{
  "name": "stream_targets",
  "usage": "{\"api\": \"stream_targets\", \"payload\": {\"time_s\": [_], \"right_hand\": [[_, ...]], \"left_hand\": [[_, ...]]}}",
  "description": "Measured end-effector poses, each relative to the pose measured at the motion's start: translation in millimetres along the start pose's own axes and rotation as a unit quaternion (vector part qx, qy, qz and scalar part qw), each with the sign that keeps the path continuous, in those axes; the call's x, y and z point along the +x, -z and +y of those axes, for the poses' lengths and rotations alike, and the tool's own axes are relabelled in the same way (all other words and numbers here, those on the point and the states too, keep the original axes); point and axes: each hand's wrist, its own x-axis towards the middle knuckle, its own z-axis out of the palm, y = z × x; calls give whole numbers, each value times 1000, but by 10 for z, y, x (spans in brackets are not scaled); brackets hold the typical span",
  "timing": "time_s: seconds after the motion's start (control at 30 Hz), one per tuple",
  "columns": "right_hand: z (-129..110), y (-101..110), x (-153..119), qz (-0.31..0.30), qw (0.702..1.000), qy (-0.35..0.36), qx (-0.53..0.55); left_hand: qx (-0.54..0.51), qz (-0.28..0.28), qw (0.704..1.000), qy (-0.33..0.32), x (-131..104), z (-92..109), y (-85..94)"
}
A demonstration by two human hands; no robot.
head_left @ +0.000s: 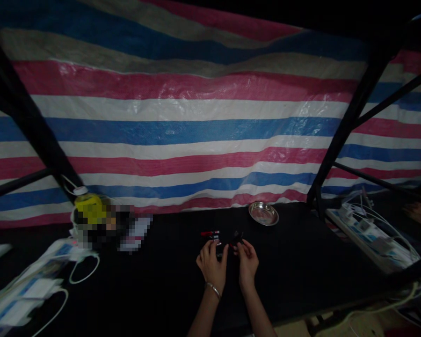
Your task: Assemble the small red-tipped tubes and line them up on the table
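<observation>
Low over the black tabletop (pixel 154 281), my left hand (pixel 212 267) has its thumb apart from its fingers. Its fingertips reach small shiny pieces that are too dark to name. Just beyond them lies a small red-and-silver cylinder (pixel 209 233). My right hand (pixel 248 267), close beside the left, is closed with thumb and fingers on a small dark object (pixel 237 238) with a bit of red near it. Its kind cannot be made out. A round shiny metal dish (pixel 264 214) sits farther back to the right, apart from both hands.
At left are a yellow-labelled bottle (pixel 91 206), a blurred-out patch and a power strip with white cables (pixel 38 281). Black metal posts (pixel 337 135) flank a striped plastic sheet (pixel 196 131). More plugs and cables (pixel 372 234) and another person's hand (pixel 420 213) are at right.
</observation>
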Motion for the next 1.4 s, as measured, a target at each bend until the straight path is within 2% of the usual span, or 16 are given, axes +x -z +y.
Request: {"api": "stream_targets", "payload": {"time_s": [0.17, 0.3, 0.5, 0.6, 0.73, 0.93, 1.03, 1.2, 1.4], "right_hand": [[17, -124, -21, -14, 991, 90, -99], [55, -267, -1, -38, 971, 137, -191], [141, -371, -21, -78, 972, 129, -179], [109, -392, -75, -78, 987, 96, -106], [3, -415, -171, -62, 995, 74, -18], [-43, -445, -350, -117, 990, 69, -25], [-36, -443, -381, -130, 989, 68, -28], [-30, -391, -345, -87, 989, 107, -61], [-19, -371, -378, -137, 963, 192, -133]], "left_hand": [[63, 19, 993, 95, 48, -72, 95], [94, -1, 989, 118, 54, -116, 170], [52, -21, 994, 94, 41, -202, 125], [-7, 1, 997, 76, 46, -284, 39], [-104, 44, 993, 17, 43, -390, -65], [-159, 38, 987, -5, -1, -416, -120], [-154, 37, 987, -9, -4, -413, -107], [-121, 16, 992, -34, 23, -376, -22], [-60, 15, 998, -32, 15, -314, 69]]}}
